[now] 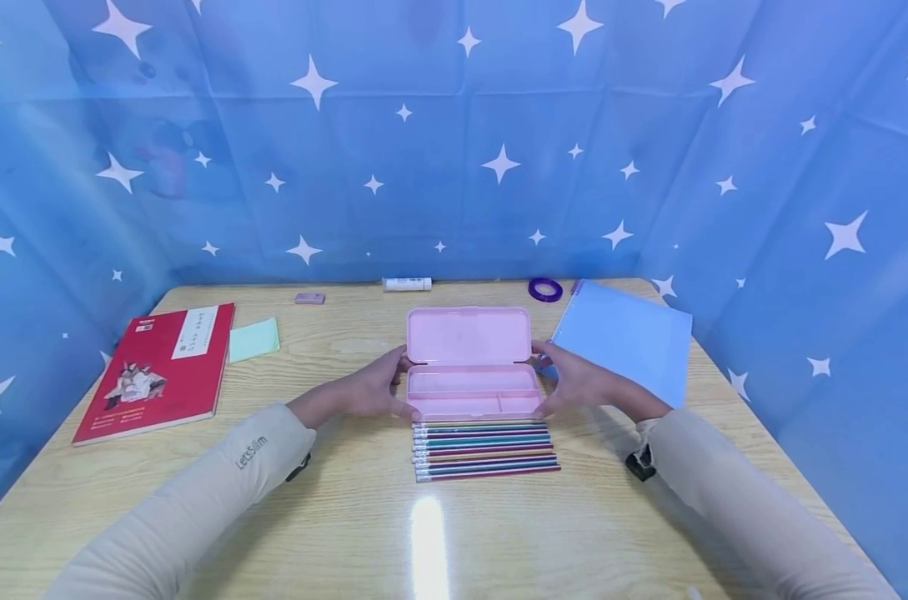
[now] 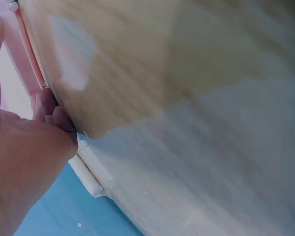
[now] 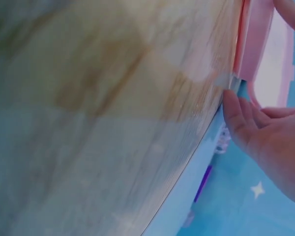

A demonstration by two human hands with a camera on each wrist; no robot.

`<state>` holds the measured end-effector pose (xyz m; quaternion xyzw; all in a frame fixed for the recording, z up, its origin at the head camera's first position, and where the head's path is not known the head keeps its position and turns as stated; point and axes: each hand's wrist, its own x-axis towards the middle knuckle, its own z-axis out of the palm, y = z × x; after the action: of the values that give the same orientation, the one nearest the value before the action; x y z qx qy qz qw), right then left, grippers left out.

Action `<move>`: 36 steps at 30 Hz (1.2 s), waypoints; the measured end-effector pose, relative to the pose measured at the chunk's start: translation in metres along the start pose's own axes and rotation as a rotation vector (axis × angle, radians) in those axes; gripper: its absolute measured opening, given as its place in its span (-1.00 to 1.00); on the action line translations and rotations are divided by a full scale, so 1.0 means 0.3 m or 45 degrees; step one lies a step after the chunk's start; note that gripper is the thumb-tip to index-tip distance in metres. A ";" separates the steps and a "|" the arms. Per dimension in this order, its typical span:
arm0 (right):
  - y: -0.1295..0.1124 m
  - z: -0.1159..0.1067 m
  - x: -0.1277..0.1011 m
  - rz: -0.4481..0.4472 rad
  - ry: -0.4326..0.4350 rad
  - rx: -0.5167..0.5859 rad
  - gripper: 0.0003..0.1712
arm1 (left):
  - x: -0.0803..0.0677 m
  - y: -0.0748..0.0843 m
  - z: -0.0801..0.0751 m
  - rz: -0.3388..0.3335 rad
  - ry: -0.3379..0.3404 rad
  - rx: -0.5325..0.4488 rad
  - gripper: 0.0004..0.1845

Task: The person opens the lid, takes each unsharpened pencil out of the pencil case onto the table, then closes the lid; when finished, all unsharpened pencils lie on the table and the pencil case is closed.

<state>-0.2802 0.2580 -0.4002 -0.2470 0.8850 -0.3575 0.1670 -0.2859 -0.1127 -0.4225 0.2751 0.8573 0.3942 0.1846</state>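
A pink plastic pencil case (image 1: 469, 405) lies on the table with its lid (image 1: 469, 335) raised and leaning back; the compartments inside hold nothing. My left hand (image 1: 369, 387) grips the case's left end, thumb by the front corner and fingers near the hinge. At the opposite end my right hand (image 1: 583, 385) holds it the same way. Both wrist views show the fingertips low beside the pink wall (image 2: 27, 54), close to the tabletop. Directly in front of the case, a row of several striped pencils (image 1: 487, 452) lies side by side, eraser ends to the left.
On the left are a red book (image 1: 164, 375), green sticky notes (image 1: 254, 340) and a small purple eraser (image 1: 309, 298). A white tube (image 1: 407, 284) and a purple tape roll (image 1: 545, 290) lie along the back edge. A blue notebook (image 1: 634, 333) sits behind my right hand.
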 end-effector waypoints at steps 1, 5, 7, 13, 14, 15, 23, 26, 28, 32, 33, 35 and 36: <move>0.000 0.001 0.001 -0.007 0.001 0.003 0.33 | 0.000 -0.001 0.000 0.004 -0.001 0.012 -0.07; 0.003 0.005 0.008 -0.034 0.006 0.017 0.37 | -0.005 -0.006 0.001 -0.044 -0.001 0.009 0.13; 0.004 0.008 0.013 -0.040 0.014 0.025 0.40 | -0.008 -0.005 0.001 -0.074 0.000 -0.006 0.22; 0.002 0.011 0.017 -0.057 0.054 0.038 0.43 | -0.011 0.003 0.000 -0.079 -0.004 -0.060 0.19; 0.001 0.010 0.014 -0.060 0.059 0.041 0.41 | -0.011 0.002 -0.001 -0.072 -0.006 -0.055 0.18; 0.001 0.010 0.012 -0.058 0.065 0.044 0.38 | -0.010 0.002 -0.001 -0.062 -0.007 -0.044 0.18; 0.003 0.009 -0.003 -0.025 0.106 0.005 0.05 | -0.013 0.002 -0.011 0.050 -0.011 0.074 0.05; 0.001 0.010 -0.006 -0.066 0.117 -0.026 -0.01 | -0.014 0.004 -0.011 0.070 -0.017 0.074 0.05; -0.004 0.012 -0.009 -0.114 0.121 -0.047 -0.05 | -0.014 0.005 -0.010 0.058 -0.018 0.074 0.09; -0.009 0.016 -0.016 -0.157 0.113 -0.067 -0.17 | -0.016 0.006 -0.006 0.003 -0.037 0.071 0.10; -0.008 0.016 -0.016 -0.156 0.109 -0.077 -0.20 | -0.016 0.006 -0.006 -0.004 -0.042 0.071 0.10; -0.006 0.018 -0.017 -0.140 0.103 -0.082 -0.22 | -0.016 0.006 -0.005 -0.012 -0.050 0.070 0.11; -0.005 0.018 -0.017 -0.134 0.100 -0.085 -0.21 | -0.015 0.006 -0.004 -0.011 -0.051 0.070 0.12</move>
<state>-0.2729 0.2569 -0.4022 -0.2845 0.8881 -0.3454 0.1049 -0.2824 -0.1154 -0.4201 0.2843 0.8650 0.3641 0.1957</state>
